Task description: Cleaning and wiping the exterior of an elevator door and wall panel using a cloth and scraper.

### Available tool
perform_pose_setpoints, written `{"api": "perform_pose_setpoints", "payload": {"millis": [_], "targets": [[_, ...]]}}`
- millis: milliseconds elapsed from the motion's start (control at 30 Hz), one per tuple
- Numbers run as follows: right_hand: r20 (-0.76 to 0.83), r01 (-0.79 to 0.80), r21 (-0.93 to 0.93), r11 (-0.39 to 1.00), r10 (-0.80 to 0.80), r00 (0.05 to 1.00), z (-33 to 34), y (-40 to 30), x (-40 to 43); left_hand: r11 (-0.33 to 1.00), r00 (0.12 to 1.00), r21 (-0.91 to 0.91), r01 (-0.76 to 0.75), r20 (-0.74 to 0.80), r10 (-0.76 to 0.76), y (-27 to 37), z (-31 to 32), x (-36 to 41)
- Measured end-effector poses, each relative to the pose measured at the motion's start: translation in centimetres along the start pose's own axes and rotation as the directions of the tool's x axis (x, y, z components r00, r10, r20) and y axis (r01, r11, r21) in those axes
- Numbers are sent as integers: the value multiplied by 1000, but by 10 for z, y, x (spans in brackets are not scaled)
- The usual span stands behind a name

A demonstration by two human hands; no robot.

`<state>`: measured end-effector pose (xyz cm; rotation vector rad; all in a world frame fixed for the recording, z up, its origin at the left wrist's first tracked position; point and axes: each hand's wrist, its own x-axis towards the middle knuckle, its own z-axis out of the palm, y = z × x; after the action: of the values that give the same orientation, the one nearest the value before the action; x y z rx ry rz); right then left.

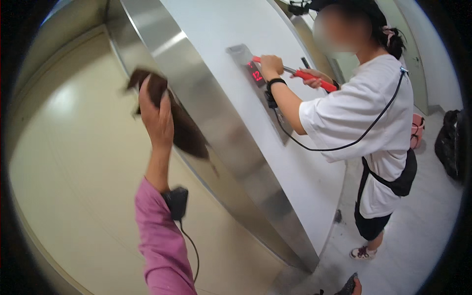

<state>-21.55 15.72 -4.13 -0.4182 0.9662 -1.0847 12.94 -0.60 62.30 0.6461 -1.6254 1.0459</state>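
My left hand [156, 110], in a pink sleeve with a black device at the wrist, holds a brown cloth [152, 83]. Motion blurs the cloth's outer edge. Hand and cloth are at the brushed-metal frame [228, 147] of an elevator door [84, 155], and a dark brown reflection shows in the metal beside them. Whether the cloth touches the metal is unclear. At the bottom edge, partly cut off, my right hand [357, 287] has its fingers on a dark grey cloth [346, 285].
A co-worker in a white T-shirt [357, 107] stands on the right, both hands on a red-handled tool [315, 80] at a metal wall panel [282, 129] with a lit red display. A black cable hangs from their shoulder. Behind are a pink bucket [416, 131] and a black bag [449, 143].
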Motion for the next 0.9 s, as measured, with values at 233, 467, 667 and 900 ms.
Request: {"api": "perform_pose_setpoints", "payload": {"millis": [233, 467, 667, 900], "targets": [[-128, 187, -90, 978, -198, 972, 52, -29, -38, 592, 800, 583, -556, 567, 194, -30, 60, 30], [-66, -31, -79, 996, 26, 997, 57, -58, -39, 774, 637, 296, -559, 752, 172, -9, 113, -82], [-107, 116, -299, 947, -154, 982, -47, -46, 15, 938, 471, 26, -344, 869, 149, 34, 128, -229], [19, -137, 35, 990, 136, 990, -56, -104, 45, 899, 445, 259, -353, 892, -83, 12, 124, -190]]}}
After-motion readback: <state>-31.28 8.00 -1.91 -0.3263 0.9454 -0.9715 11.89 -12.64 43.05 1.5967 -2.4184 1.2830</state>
